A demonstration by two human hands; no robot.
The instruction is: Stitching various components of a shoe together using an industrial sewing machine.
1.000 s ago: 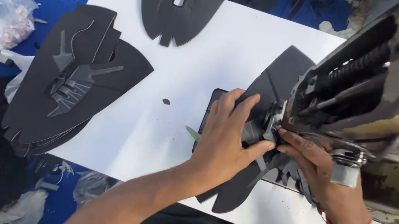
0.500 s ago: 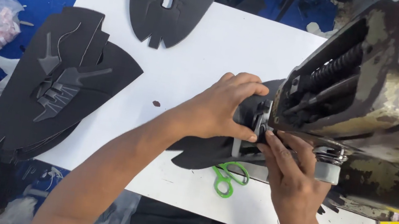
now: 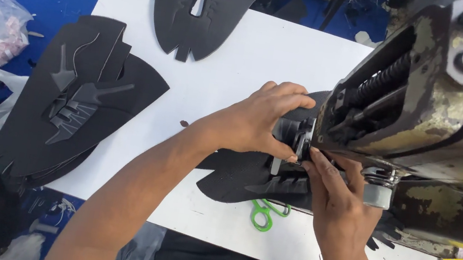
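The white worktop (image 3: pixel 243 57) runs from upper left to lower right, with its near edge just above the person's lap and its left edge hard against a tall stack of black cut pieces (image 3: pixel 72 102) that overhangs onto the blue floor. Most of the bare room lies in the middle, between that stack and the hands; another black cut piece (image 3: pixel 204 11) sits by the far edge, well apart from the work. The right side is crowded out by the old sewing machine (image 3: pixel 439 107), whose head hangs over the worktop. The black shoe piece (image 3: pixel 236 177) being worked lies flat just left of the machine, its long axis roughly left to right, its wider rounded end pointing left toward the open room and its other end tucked under the machine's head. The left hand (image 3: pixel 260 122) reaches in from above, fingers curled and pressing down on the piece right at the needle area. The right hand (image 3: pixel 336 211), with a red band at the wrist, pinches the piece's near edge beside it, fingers closed on the material. Green scissors (image 3: pixel 265 211) peek out beneath the piece near the front edge.
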